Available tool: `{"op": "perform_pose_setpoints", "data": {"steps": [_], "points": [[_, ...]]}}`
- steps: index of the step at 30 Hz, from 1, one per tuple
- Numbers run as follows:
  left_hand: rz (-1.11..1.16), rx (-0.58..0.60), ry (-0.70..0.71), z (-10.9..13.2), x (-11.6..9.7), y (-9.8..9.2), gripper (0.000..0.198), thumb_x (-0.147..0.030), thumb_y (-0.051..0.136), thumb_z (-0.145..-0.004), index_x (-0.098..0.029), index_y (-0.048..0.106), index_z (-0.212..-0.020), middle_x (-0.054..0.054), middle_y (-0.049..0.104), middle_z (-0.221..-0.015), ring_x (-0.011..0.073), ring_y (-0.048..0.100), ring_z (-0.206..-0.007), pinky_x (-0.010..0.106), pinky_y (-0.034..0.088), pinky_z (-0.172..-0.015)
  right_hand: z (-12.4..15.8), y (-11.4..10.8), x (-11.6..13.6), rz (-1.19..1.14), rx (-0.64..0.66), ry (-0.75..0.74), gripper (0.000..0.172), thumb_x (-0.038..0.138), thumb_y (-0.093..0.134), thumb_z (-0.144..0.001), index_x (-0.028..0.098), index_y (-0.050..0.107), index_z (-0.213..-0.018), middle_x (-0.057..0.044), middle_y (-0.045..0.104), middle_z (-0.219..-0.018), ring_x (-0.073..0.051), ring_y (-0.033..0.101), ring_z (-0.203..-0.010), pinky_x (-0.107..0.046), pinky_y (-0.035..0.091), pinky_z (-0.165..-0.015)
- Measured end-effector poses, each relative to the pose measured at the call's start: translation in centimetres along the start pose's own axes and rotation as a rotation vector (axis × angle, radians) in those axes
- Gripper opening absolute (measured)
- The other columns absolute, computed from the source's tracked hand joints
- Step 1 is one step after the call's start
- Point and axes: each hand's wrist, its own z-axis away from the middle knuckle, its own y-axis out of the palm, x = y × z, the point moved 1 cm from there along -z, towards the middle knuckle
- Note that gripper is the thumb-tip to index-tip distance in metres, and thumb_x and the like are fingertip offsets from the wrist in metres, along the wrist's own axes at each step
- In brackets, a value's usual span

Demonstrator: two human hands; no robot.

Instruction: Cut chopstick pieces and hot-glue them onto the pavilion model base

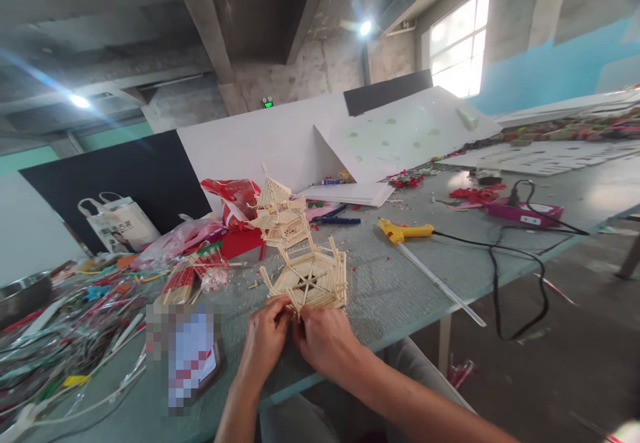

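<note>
A six-sided frame of pale wooden sticks [311, 278] rests on the table in front of me, with short posts rising from its rim and a small hole at its middle. My left hand [265, 336] is closed, fingers and thumb pinched at the frame's near left edge. Close beside it, my right hand [325, 338] has its fingers curled on the near edge. The fingertips partly hide what lies between them. Just behind stands a stick pagoda model [280, 213] with a pointed roof.
To the right lies a yellow glue gun [405, 231] with a long glue stick and black cord, near a purple power strip [525, 214]. A partly blurred phone [207, 363], bundled sticks [179, 282] and tangled craft supplies [75, 336] lie left. White boards [270, 136] stand behind.
</note>
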Motion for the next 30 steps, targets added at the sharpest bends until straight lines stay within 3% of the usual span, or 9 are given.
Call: {"op": "perform_pose_setpoints", "data": {"steps": [5, 11, 15, 20, 23, 26, 30], "points": [[0.018, -0.021, -0.069, 0.8, 0.2, -0.1, 0.026, -0.024, 0.047, -0.076, -0.016, 0.062, -0.096, 0.007, 0.069, -0.096, 0.0183, 0.062, -0.088, 0.03, 0.046, -0.082, 0.2, 0.1, -0.3, -0.026, -0.005, 0.016, 0.025, 0.03, 0.044, -0.078, 0.017, 0.064, -0.075, -0.01, 0.068, -0.066, -0.023, 0.064, -0.058, -0.028, 0.025, -0.046], [0.052, 0.04, -0.192, 2.3, -0.8, -0.5, 0.03, -0.042, 0.047, -0.08, -0.018, 0.065, -0.079, 0.001, 0.07, -0.073, 0.0168, 0.064, -0.07, 0.025, 0.046, -0.065, 0.6, -0.4, -0.9, -0.112, 0.01, 0.018, 0.019, 0.026, 0.045, -0.077, 0.018, 0.062, -0.074, -0.006, 0.068, -0.067, -0.019, 0.063, -0.059, -0.026, 0.027, -0.049], [0.053, 0.071, -0.284, 3.1, -2.0, -0.4, 0.035, -0.049, 0.049, -0.077, -0.019, 0.065, -0.074, 0.0, 0.068, -0.065, 0.0166, 0.063, -0.065, 0.023, 0.044, -0.059, 0.6, -0.6, -1.6, -0.196, 0.016, 0.018, 0.022, 0.022, 0.042, -0.079, 0.016, 0.059, -0.092, -0.004, 0.067, -0.07, -0.016, 0.061, -0.062, -0.024, 0.033, -0.054], [-0.064, 0.014, -0.342, 3.6, -2.8, 0.6, 0.022, -0.038, 0.049, -0.077, -0.02, 0.059, -0.085, -0.001, 0.068, -0.073, 0.0135, 0.063, -0.067, 0.021, 0.043, -0.062, 0.1, -0.8, -2.0, -0.382, 0.045, -0.015, 0.051, 0.015, 0.041, -0.076, 0.007, 0.044, -0.126, -0.005, 0.065, -0.069, -0.016, 0.058, -0.061, -0.024, 0.036, -0.057], [-0.252, -0.008, -0.353, 3.6, -3.1, 1.2, 0.016, -0.029, 0.048, -0.079, -0.021, 0.056, -0.091, 0.0, 0.069, -0.079, 0.0133, 0.064, -0.073, 0.021, 0.042, -0.065, -0.5, -1.2, -2.0, -0.431, 0.106, -0.011, 0.052, 0.013, 0.041, -0.076, 0.006, 0.046, -0.127, -0.006, 0.064, -0.068, -0.015, 0.056, -0.058, -0.023, 0.036, -0.056], [-0.355, -0.02, -0.392, 3.5, -3.6, 1.6, 0.013, -0.027, 0.046, -0.081, -0.022, 0.056, -0.089, 0.003, 0.07, -0.083, 0.0183, 0.065, -0.075, 0.026, 0.039, -0.063, -0.8, -1.6, -1.9, -0.423, 0.138, -0.011, 0.05, 0.015, 0.042, -0.076, 0.007, 0.051, -0.124, -0.008, 0.065, -0.069, -0.016, 0.057, -0.059, -0.023, 0.036, -0.055], [-0.479, -0.013, -0.413, 3.7, -4.2, 2.1, 0.014, -0.024, 0.045, -0.082, -0.023, 0.056, -0.089, 0.006, 0.069, -0.087, 0.023, 0.065, -0.077, 0.029, 0.036, -0.058, -0.9, -1.7, -1.9, -0.421, 0.14, -0.033, 0.047, 0.015, 0.042, -0.074, 0.01, 0.056, -0.119, -0.011, 0.069, -0.08, -0.019, 0.061, -0.071, -0.024, 0.039, -0.061]]}}
